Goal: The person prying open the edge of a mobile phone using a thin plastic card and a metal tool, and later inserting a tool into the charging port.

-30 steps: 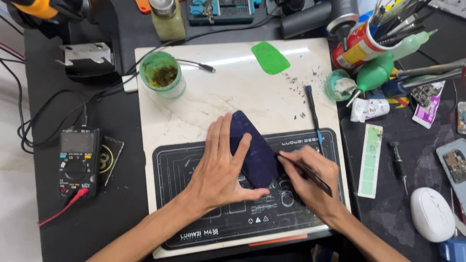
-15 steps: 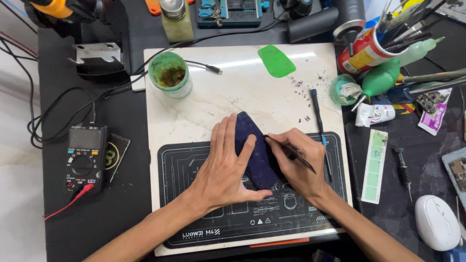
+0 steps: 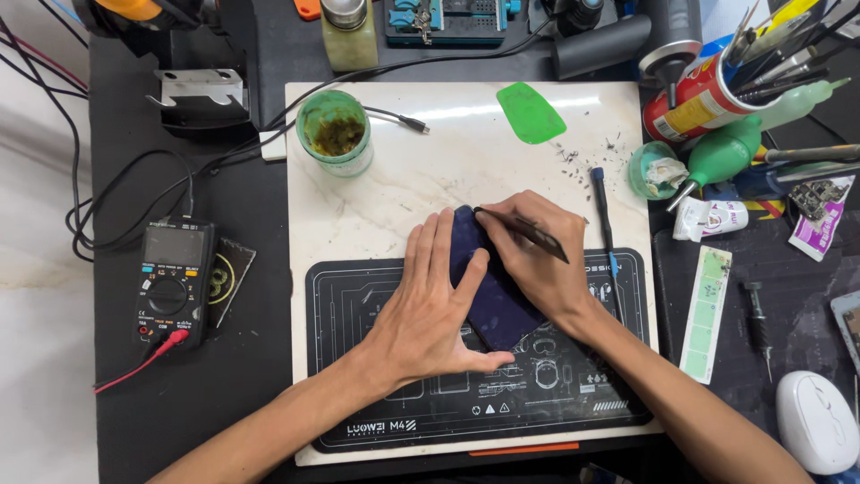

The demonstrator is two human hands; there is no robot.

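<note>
A dark blue phone (image 3: 491,291) lies face down and slanted, half on the black work mat (image 3: 358,350), half on the white marble slab (image 3: 448,161). My left hand (image 3: 430,305) presses flat on the phone's left side, thumb under its lower end. My right hand (image 3: 537,260) holds a thin black pointed tool (image 3: 520,229) like a pen. The tool's tip touches the phone's top edge.
On the slab are a green jar (image 3: 334,133), a green plastic pick (image 3: 530,112) and a blue-tipped screwdriver (image 3: 605,220). A multimeter (image 3: 170,282) with a red lead lies left. A can of tools (image 3: 708,90), a green blower (image 3: 721,154), a test strip (image 3: 706,314) and a white mouse (image 3: 815,421) are right.
My right hand has slid the tool from the phone's right side up to its top edge. My left hand has stayed pressed on the phone.
</note>
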